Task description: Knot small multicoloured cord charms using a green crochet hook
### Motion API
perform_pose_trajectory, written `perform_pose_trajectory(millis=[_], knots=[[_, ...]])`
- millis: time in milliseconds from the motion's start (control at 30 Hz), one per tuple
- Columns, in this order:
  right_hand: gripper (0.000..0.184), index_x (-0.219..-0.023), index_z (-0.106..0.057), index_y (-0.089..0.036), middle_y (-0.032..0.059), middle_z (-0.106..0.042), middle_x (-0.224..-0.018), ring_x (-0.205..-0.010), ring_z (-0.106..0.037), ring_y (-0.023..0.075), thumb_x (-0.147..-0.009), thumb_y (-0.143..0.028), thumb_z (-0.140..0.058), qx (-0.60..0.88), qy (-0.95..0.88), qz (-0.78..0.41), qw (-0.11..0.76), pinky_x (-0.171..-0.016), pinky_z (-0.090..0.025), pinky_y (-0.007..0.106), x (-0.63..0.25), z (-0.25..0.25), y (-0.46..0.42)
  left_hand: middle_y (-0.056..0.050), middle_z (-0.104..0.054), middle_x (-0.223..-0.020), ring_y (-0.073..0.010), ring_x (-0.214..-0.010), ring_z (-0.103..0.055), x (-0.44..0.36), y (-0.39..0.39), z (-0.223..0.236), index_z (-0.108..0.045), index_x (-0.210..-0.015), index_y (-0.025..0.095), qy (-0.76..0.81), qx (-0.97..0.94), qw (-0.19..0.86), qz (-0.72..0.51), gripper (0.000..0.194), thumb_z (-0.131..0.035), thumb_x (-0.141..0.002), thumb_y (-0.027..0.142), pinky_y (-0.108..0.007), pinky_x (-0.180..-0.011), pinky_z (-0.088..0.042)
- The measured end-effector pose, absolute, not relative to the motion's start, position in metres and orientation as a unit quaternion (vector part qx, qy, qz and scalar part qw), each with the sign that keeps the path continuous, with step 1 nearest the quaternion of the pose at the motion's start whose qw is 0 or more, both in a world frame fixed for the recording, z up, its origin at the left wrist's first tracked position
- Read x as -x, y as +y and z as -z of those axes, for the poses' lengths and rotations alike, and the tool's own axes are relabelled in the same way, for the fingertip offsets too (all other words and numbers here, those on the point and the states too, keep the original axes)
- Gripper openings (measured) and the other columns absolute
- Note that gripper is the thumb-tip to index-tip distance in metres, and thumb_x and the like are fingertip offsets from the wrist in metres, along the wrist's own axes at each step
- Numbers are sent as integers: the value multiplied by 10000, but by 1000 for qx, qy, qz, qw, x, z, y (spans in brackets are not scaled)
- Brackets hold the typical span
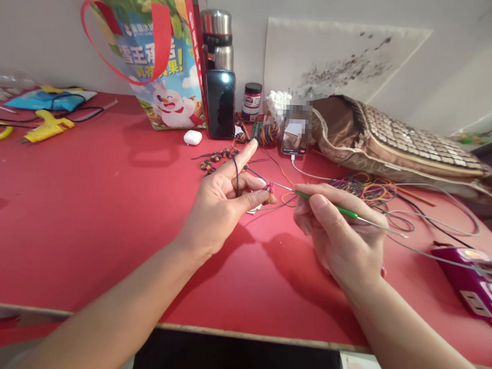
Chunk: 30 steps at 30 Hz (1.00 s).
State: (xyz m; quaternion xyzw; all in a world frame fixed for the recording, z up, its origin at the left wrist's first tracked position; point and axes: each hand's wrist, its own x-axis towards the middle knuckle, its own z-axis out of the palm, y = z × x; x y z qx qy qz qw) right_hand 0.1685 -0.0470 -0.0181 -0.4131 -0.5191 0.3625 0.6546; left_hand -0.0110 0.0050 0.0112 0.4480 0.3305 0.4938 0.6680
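Between the thumb and fingers of my left hand (225, 197) is a small multicoloured crochet piece (270, 192). Dark yarn (236, 176) runs over the raised index finger of that hand. My right hand (342, 227) grips a crochet hook (346, 212) with a green handle, held like a pen. The hook's thin metal tip reaches the crochet piece from the right; whether it is inside a stitch I cannot tell. Behind my left hand lie several small dark and orange crocheted pieces (217, 157) in a curved row. A ball of multicoloured yarn (270, 134) sits farther back.
Loose yarn (363, 189) lies tangled beyond my right hand, near a beaded bag (411, 143). Two phones stand upright at the back, a black phone (220, 104) and a lit phone (295, 133). A glue gun (48, 127) lies left; a purple power strip (465, 281) sits right.
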Motion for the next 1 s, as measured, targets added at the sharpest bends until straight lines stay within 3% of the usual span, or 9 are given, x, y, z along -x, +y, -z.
perform_pose_trajectory(millis=[267, 433, 667, 800, 900, 1000], knots=[[160, -1050, -864, -282, 22, -678, -708, -550, -561, 136, -1001, -348, -726, 427, -521, -355, 648, -454, -423, 282, -170, 20, -48, 49, -736, -742, -158, -763, -725, 9, 3, -12, -470, -1640, 281, 325, -442, 686, -478, 1015, -934, -745, 162, -297, -815, -565], [197, -1135, -846, -282, 29, -733, -776, -585, -625, 145, -1031, -305, -679, 394, -553, -343, 649, -496, -502, 292, -167, 22, -48, 34, -768, -788, -168, -815, -756, 9, 2, -9, -318, -1709, 282, 319, -421, 706, -473, 1100, -898, -785, 139, -300, -844, -570], [270, -1222, -821, -287, 18, -740, -813, -588, -633, 129, -1046, -197, -637, 391, -620, -284, 618, -550, -527, 300, -167, 21, -49, 39, -756, -762, -165, -785, -736, 6, 1, -8, -336, -1704, 275, 311, -406, 706, -491, 1143, -951, -745, 184, -263, -749, -565], [311, -1253, -806, -315, -1, -734, -806, -586, -632, 116, -1049, -165, -626, 393, -640, -273, 601, -563, -514, 288, -168, 20, -50, 34, -764, -762, -110, -611, -594, 7, 1, -9, -352, -1698, 270, 323, -426, 685, -494, 1117, -949, -756, 208, -236, -595, -491], [304, -1244, -808, -307, -1, -730, -797, -588, -631, 120, -1045, -161, -631, 394, -640, -263, 604, -569, -515, 292, -168, 20, -49, -7, -808, -875, -84, -549, -493, 8, 1, -9, -317, -1710, 264, 328, -424, 693, -481, 1139, -941, -759, 216, -232, -513, -407], [304, -1227, -813, -304, -5, -725, -795, -597, -634, 114, -1042, -146, -632, 390, -640, -259, 609, -582, -520, 286, -167, 20, -48, -58, -826, -1018, -93, -607, -543, 8, 2, -10, -287, -1718, 251, 318, -419, 706, -475, 1125, -913, -785, 202, -239, -531, -396]])
